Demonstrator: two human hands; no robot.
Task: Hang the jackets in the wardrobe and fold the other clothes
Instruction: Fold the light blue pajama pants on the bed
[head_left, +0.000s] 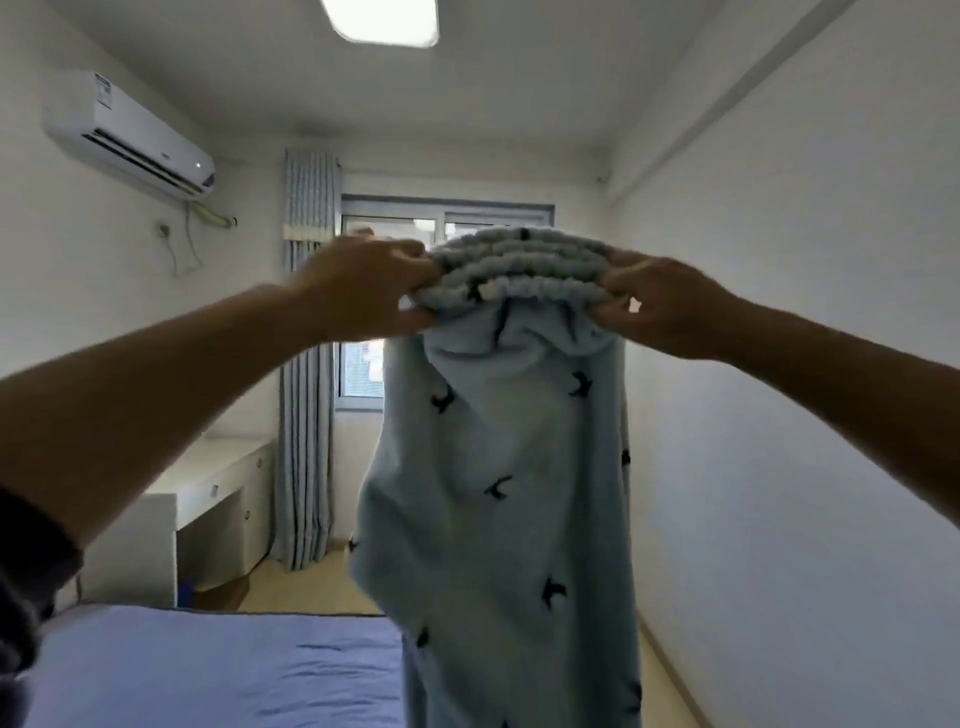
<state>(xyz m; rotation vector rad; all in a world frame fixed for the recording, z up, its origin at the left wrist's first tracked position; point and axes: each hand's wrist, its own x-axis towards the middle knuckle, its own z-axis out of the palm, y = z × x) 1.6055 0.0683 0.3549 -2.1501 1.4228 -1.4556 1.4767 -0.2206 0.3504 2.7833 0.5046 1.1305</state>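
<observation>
I hold up a pair of light blue fleece trousers (498, 499) with small dark bird prints, high in front of me. Its gathered elastic waistband (519, 265) is at the top and the legs hang straight down past the bottom of the view. My left hand (363, 291) grips the left end of the waistband. My right hand (660, 306) pinches the right end. Both arms are stretched out at about head height.
A bed with a blue sheet (208, 670) lies below at the left. A white desk (208, 499) stands against the left wall, with striped curtains (306, 364) and a window (395, 218) behind. A white wall (805, 415) runs along the right. An air conditioner (130, 135) hangs upper left.
</observation>
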